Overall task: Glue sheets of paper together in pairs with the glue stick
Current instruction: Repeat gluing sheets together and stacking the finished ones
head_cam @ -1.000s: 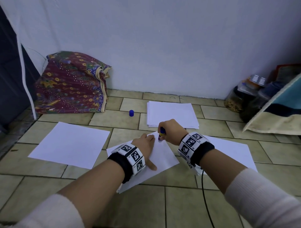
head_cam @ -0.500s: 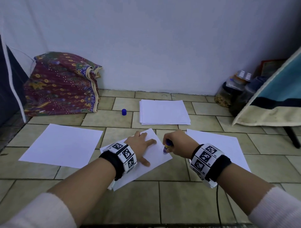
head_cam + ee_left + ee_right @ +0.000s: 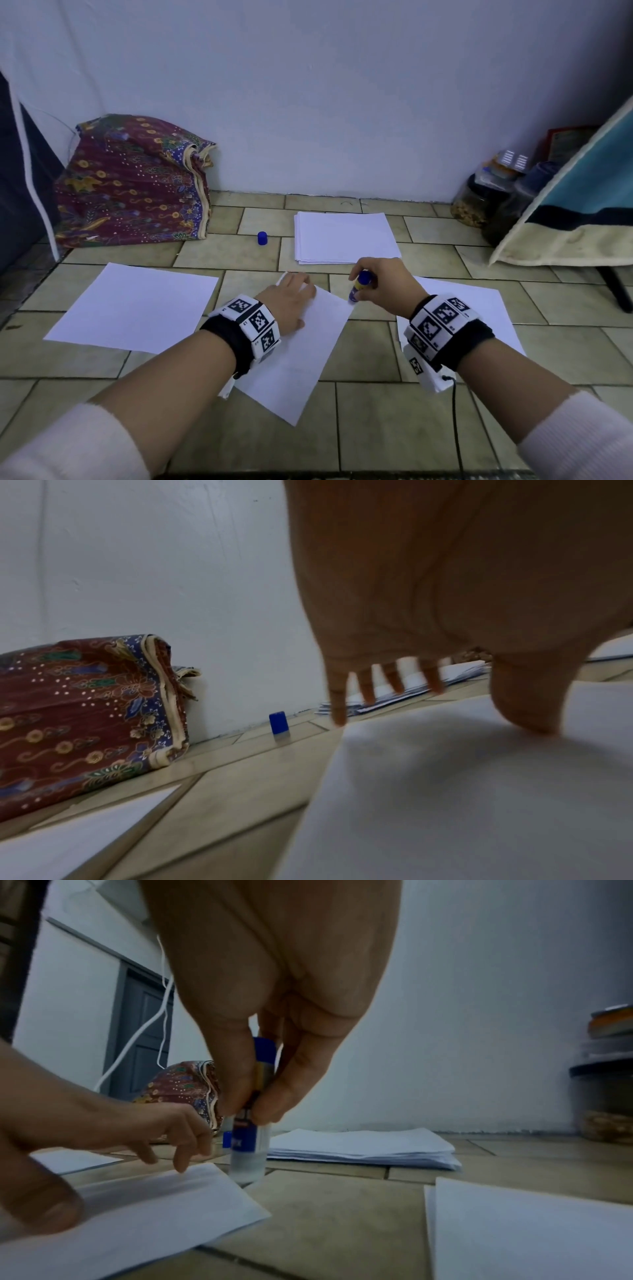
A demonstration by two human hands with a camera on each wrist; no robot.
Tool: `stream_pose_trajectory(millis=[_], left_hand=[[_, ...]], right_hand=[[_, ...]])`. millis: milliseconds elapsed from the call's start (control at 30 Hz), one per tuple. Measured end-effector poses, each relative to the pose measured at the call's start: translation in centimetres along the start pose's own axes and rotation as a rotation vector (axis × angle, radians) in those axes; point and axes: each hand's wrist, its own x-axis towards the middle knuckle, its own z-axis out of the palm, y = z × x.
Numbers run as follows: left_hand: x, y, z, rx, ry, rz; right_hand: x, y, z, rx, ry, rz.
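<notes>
Blue-and-yellow glue stick [image 3: 251,1123], label lettering blurred and unreadable, pinched upright by right hand [image 3: 383,284], tip at the sheet [image 3: 308,342] corner. Left hand [image 3: 291,301], fingers spread flat, presses that sheet just beside it.

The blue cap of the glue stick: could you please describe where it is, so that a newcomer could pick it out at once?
Start at the patterned cloth bundle against the wall, then look right along the tiled floor to the paper stack. The blue cap stands alone on a tile between them, touching neither. It is the only small blue cylinder apart from both hands.
</notes>
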Motion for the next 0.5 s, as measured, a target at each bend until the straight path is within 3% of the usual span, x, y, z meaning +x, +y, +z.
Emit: stream_pose_trajectory(millis=[100,267,500], left_hand=[[-0.3,-0.1,0.1,-0.031,-0.051,0.060],[-0.8,-0.6,-0.6,0.015,-0.038,-0.058],[-0.8,-1.1,-0.2,-0.146,-0.051,-0.159]], right_hand=[[1.2,-0.1,0.7,0.001,0.030,0.014],[3.4,-0.9,1.1,-0.003,0.057,0.036],[6.4,-2.9,2.7,0.000,0.037,0.040]])
